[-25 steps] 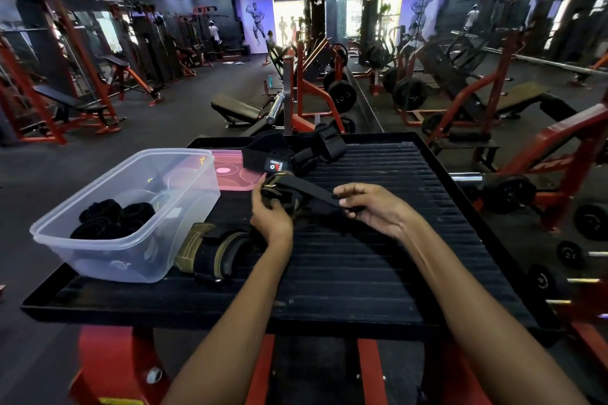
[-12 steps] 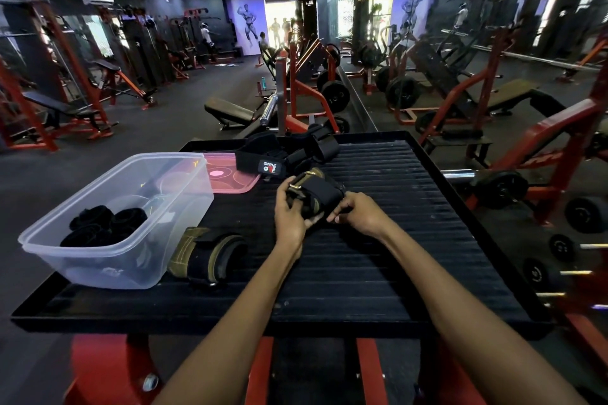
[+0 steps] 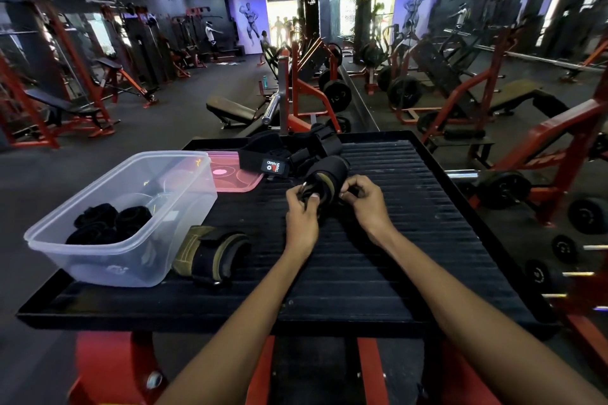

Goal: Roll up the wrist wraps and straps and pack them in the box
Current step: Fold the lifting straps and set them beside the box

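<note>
Now, from the head view, both hands work a half-rolled wrap (image 3: 324, 179) near the middle of the black ribbed tray (image 3: 411, 240). The left hand (image 3: 301, 214) pinches the roll's near end with curled thumb and fingers; the right hand (image 3: 365, 204) pinches its right side the same way. The roll is a short black cylinder edged in olive, its long axis running from the hands toward about 1 o'clock, the far end tilted up off the tray.

At 9 o'clock from the hands stands a clear box (image 3: 138, 240), open at the top, holding several black rolls (image 3: 108, 222) packed together at its near-left end. Just beside the box's right wall, at about 7 o'clock from the roll, lies a second olive-and-black wrap (image 3: 210, 253), bunched but not tight, long axis roughly left to right. A pink lid (image 3: 235, 174) lies flat behind the box, at 10 o'clock. At 12 o'clock, touching the lid's far edge, a heap of black straps (image 3: 289, 151) lies loose, one with a white-and-red label (image 3: 274, 168) facing up.
</note>
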A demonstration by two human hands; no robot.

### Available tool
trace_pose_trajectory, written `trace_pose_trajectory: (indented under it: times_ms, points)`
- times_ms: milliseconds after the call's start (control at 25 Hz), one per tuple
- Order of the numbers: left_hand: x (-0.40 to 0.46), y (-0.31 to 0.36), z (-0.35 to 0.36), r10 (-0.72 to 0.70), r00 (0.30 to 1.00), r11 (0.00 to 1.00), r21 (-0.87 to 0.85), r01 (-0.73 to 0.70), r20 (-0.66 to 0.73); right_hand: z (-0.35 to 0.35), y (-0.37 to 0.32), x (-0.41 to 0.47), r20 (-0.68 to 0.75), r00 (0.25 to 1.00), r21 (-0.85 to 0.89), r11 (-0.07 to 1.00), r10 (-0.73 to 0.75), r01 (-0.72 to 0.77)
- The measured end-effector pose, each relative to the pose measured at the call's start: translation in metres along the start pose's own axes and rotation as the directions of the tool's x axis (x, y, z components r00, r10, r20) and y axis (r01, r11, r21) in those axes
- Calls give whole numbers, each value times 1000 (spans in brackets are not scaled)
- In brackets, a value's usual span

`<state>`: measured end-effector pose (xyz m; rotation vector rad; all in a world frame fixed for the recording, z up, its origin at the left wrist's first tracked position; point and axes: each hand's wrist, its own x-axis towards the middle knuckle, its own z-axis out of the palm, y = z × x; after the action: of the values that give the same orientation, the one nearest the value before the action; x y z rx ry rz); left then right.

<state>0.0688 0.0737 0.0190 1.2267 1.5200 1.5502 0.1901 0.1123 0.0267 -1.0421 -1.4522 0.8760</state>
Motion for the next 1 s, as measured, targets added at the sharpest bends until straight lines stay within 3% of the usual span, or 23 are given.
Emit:
trace_pose_trajectory:
  times_ms: [120, 200, 440, 560, 680, 880, 1000]
  points:
    - [-3, 0, 0, 68, 997, 997, 42, -69, 41, 1, 2, -2, 101, 980, 250, 949, 171, -192]
    - [-4, 1, -1, 87, 994, 993, 71, -92, 61, 3, -2, -4, 160, 960, 289, 919, 230, -268]
    - [-6, -2, 0, 225, 973, 956, 180, -232, 60, 5, -12, -5, 166, 961, 311, 913, 220, -263]
    - [-5, -2, -1, 167, 986, 965, 202, -169, 29, 5, -12, -4, 251, 941, 340, 890, 227, -305]
    - [-2, -4, -1, 58, 998, 993, 100, -59, 17, 4, -13, 0, 349, 889, 541, 711, 296, -449]
    - [8, -12, -1, -150, 983, 984, -107, 139, -104, -7, -12, 7, 223, 905, 755, 523, 363, -396]
    - [14, -14, -4, -180, 973, 967, -206, 148, -147, -11, -11, 9, 177, 886, 766, 505, 428, -397]
